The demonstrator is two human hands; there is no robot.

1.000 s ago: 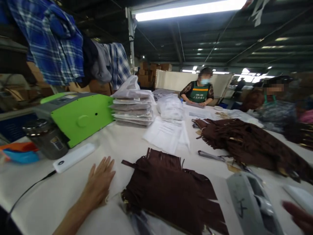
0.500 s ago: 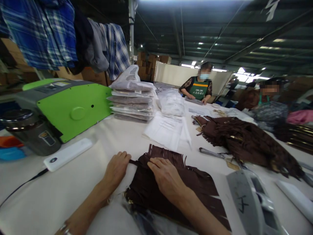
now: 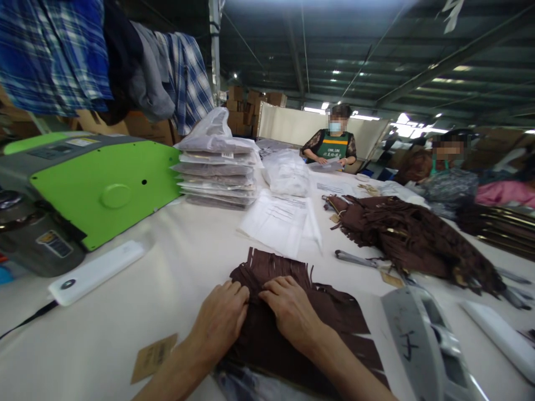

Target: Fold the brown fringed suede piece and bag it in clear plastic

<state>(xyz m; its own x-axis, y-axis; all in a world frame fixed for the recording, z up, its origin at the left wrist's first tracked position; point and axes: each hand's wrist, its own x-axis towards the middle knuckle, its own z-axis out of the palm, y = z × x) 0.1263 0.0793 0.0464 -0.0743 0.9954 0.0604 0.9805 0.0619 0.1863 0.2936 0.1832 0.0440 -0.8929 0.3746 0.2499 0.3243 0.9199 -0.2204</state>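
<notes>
A dark brown fringed bag [image 3: 317, 328] lies flat on the white table in front of me, with some of its fringe strips turned up at the far edge. My left hand [image 3: 221, 314] grips its left part, fingers curled in. On the upper middle, my right hand [image 3: 290, 312] has its fingers bent and pressed together on the brown material. Both fingertips are partly hidden against the bag. Clear plastic [image 3: 246, 384] shows under its near edge. A brown card tag [image 3: 154, 357] rests on the table beside my left forearm.
A green machine [image 3: 112, 189], a dark flask [image 3: 42, 239] and a white power bank [image 3: 96, 273] stand left. Packed plastic bags [image 3: 219, 172] are stacked behind. More brown fringed goods [image 3: 409, 234] and a grey tape dispenser [image 3: 412, 340] lie right. Two people work beyond.
My left hand has moved right onto the bag from the dark strap at its left. My right hand's fingers have curled more. The card tag now shows at the left.
</notes>
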